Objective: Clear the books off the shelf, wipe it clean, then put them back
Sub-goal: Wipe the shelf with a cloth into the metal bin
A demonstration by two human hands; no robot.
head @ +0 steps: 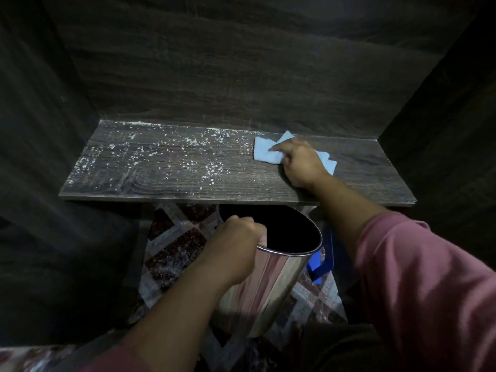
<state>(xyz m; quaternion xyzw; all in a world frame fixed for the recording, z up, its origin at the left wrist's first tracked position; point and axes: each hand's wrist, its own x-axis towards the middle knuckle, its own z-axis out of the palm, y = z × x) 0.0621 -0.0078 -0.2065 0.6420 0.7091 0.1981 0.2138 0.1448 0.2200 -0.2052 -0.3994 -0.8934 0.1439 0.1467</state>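
Setting: a dim alcove of dark wood-grain board, seen from above by the person's own head camera.
Shelf (166, 181): one dark wooden board running across the view, front edge nearest the viewer.
Back panel (241, 76): the same dark wood, rising straight behind the shelf, faintly streaked.
Side walls: dark panels close in on the left (40, 130) and right (442, 116).
White specks (188, 142): scattered over the left and middle of the shelf, thickest along the back edge; the right part looks clean.
Blue cloth (264, 153): crumpled on the shelf, right of centre, near the back edge.
Right hand (302, 163): on the cloth, fingers bunched around it, forefinger stretched left across it.
Pink sleeve (418, 277): covers the right upper arm.
Left hand (236, 245): fingers clamped over the rim of the metal bin.
Metal bin (271, 280): shiny, tilted, its dark mouth just under the shelf's front edge.
Floor (174, 245): patterned in dark red and pale grey diamonds.
Blue object (322, 264): low behind the bin; I cannot tell what it is.
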